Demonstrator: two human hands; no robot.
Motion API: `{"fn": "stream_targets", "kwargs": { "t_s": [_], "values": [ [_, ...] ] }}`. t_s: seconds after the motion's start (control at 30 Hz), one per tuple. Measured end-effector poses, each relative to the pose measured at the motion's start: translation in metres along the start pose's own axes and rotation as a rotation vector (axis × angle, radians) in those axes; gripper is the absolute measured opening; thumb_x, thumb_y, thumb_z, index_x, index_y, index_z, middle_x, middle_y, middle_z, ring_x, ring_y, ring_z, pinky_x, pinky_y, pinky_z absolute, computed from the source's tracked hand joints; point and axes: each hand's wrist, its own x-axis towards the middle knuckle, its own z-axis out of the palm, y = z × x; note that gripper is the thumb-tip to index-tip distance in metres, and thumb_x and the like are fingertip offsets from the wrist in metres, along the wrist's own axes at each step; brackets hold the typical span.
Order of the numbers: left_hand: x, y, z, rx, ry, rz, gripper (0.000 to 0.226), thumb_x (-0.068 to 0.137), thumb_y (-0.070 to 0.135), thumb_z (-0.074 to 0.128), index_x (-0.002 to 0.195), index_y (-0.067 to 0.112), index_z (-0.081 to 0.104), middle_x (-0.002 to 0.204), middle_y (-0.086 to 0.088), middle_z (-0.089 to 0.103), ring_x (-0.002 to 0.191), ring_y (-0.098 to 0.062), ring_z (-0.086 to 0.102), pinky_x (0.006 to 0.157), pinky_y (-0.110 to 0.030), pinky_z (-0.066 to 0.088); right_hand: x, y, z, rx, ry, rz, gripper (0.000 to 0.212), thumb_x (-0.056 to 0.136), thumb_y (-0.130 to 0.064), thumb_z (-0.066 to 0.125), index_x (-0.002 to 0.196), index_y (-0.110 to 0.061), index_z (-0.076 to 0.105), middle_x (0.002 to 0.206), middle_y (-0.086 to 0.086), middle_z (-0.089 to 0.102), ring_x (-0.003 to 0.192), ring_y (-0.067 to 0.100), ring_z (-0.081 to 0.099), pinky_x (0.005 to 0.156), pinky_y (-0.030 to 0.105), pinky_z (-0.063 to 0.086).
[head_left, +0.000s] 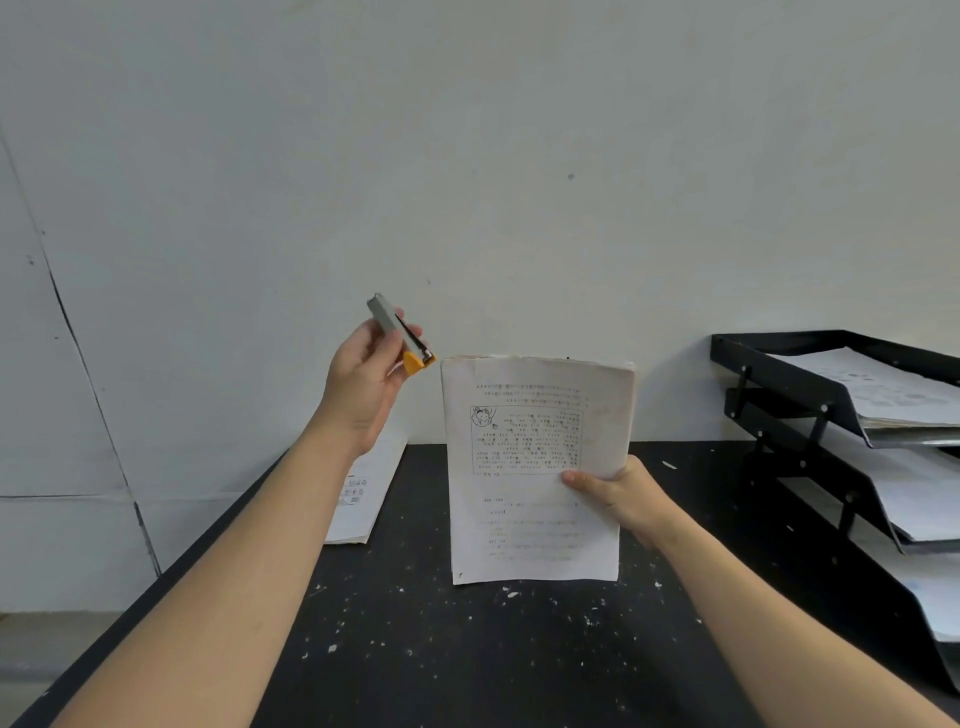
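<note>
Squinting at the printed sheets (535, 467): text too blurred to read, and my right fingers sit hidden behind them. Right hand (621, 496) pinches the stack upright over the black table (415, 649). Left hand (363, 384) grips a grey-orange stapler (402, 335) just beside the top-left corner. Paper trays (810, 395) cut off right; white wall (467, 156) behind.

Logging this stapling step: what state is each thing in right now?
stapler: raised, gripped by the left hand, not on the sheets.
printed sheets: upright, pinched by the right hand.
second paper stack: flat on the black table.
tray rack: paper in its tiers.
</note>
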Motion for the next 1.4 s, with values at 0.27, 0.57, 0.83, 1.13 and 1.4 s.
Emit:
{"fn": "stream_targets", "kwargs": {
  "t_s": [0.27,0.57,0.83,1.13,1.4],
  "values": [
    [0.018,0.003,0.036,0.643,-0.120,0.135,0.026,0.103,0.007,0.052,0.125,0.021,0.059,0.113,0.006,0.069,0.101,-0.010,0.069,0.093,-0.022,0.054,0.000,0.002,-0.001,0.010,0.006,0.006,0.026,0.092,-0.016,0.076,0.118,-0.017,0.074,0.118,0.001,0.077,0.104,0.024,0.076,0.090,0.044,0.063],
    [0.026,-0.002,0.040,0.813,-0.123,0.090,0.021,0.105,0.016,0.050,0.119,0.015,0.066,0.102,0.008,0.070,0.091,-0.007,0.066,0.081,-0.019,0.049,0.001,0.004,-0.003,0.028,-0.014,0.003,0.029,0.092,-0.016,0.077,0.120,-0.013,0.073,0.118,0.003,0.078,0.105,0.026,0.076,0.090,0.048,0.063],
    [0.029,0.006,0.045,0.801,-0.174,0.033,0.017,0.105,0.022,0.050,0.112,0.017,0.064,0.115,-0.009,0.067,0.086,-0.012,0.069,0.090,-0.033,0.055,0.004,0.007,-0.005,0.003,-0.021,-0.001,0.029,0.092,-0.019,0.078,0.120,-0.017,0.073,0.119,0.000,0.077,0.106,0.025,0.075,0.093,0.051,0.061],
    [0.026,0.010,0.051,0.951,-0.241,0.020,0.021,0.102,0.024,0.057,0.122,0.023,0.057,0.117,0.007,0.063,0.101,-0.020,0.070,0.084,-0.029,0.053,0.006,0.007,-0.004,0.029,-0.015,0.000,0.030,0.091,-0.018,0.078,0.121,-0.016,0.073,0.119,0.001,0.077,0.105,0.024,0.076,0.092,0.049,0.062],
    [0.023,0.013,0.053,1.083,-0.306,0.053,0.030,0.102,0.025,0.057,0.131,0.021,0.053,0.123,0.006,0.062,0.094,-0.021,0.066,0.080,-0.031,0.047,0.005,0.006,-0.002,0.046,-0.012,-0.011,0.028,0.091,-0.016,0.078,0.119,-0.015,0.075,0.118,0.002,0.078,0.105,0.024,0.076,0.089,0.044,0.063]
  ]
}}
